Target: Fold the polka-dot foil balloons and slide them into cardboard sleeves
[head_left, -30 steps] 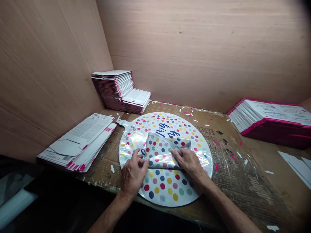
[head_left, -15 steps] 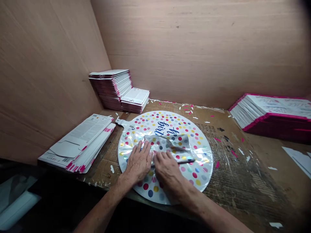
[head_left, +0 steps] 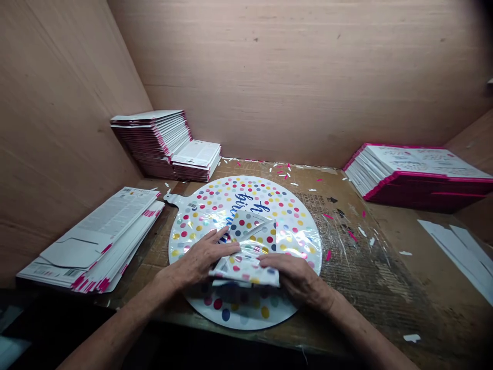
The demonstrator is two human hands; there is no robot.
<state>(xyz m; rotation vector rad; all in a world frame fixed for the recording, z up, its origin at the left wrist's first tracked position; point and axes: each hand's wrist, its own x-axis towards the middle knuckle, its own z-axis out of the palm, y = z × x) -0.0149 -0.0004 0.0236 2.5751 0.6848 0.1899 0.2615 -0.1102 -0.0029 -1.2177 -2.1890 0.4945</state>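
A flat, round foil balloon point(head_left: 296, 221) with coloured dots and blue lettering lies on the bench, its neck pointing to the upper left. On top of it is a smaller folded foil balloon point(head_left: 256, 272) with the same dots, its near edge slightly raised. My left hand point(head_left: 202, 254) grips the left side of this folded piece, thumb across its top. At the right side, my right hand point(head_left: 298, 275) has its fingers on top and its thumb hidden underneath. Whether more balloons lie under the round one, I cannot tell.
Printed white-and-pink card packets point(head_left: 150, 139) are stacked at the back left, with more packets point(head_left: 88, 236) fanned nearer. Another pink-edged stack point(head_left: 419, 174) stands at the right. Paper scraps point(head_left: 352, 236) litter the cardboard-covered bench point(head_left: 370, 288); wooden panels point(head_left: 288, 77) rise behind and left.
The folded balloon has turned and lifted at its near edge, becoming a narrower bundle. My hands have moved from pressing side by side on top to its opposite sides. The view has shifted right.
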